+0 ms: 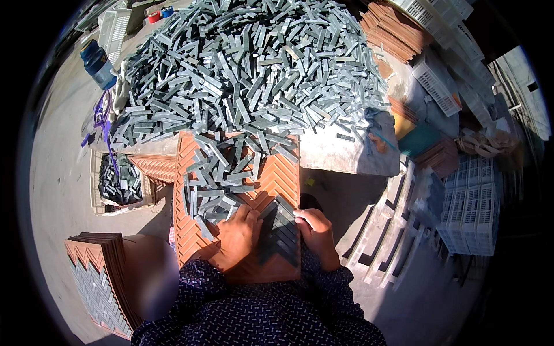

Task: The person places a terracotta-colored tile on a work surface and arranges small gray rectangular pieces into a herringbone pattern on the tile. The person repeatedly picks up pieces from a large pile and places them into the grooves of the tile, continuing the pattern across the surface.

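An orange tray with herringbone grooves (pixel 281 177) lies in front of me, its far end meeting a heap of grey stone strips (pixel 248 69). Loose strips (pixel 216 151) are scattered over the tray's far and left parts. Close to me on the right, dark strips (pixel 279 232) sit in the grooves in a herringbone pattern. My left hand (pixel 239 235) is closed over the tray between the loose and laid strips; its fingertips are hidden. My right hand (pixel 318 233) is closed at the tray's right edge, thumb and forefinger beside the laid strips; what it grips is unclear.
At left stand a crate of strip pieces (pixel 119 183) and a stack of filled trays (pixel 99 288). A blue water jug (pixel 98 63) is farther back. To the right are a wooden pallet (pixel 381 230), blue-white crates (pixel 470 205) and stacked orange trays (pixel 395 29).
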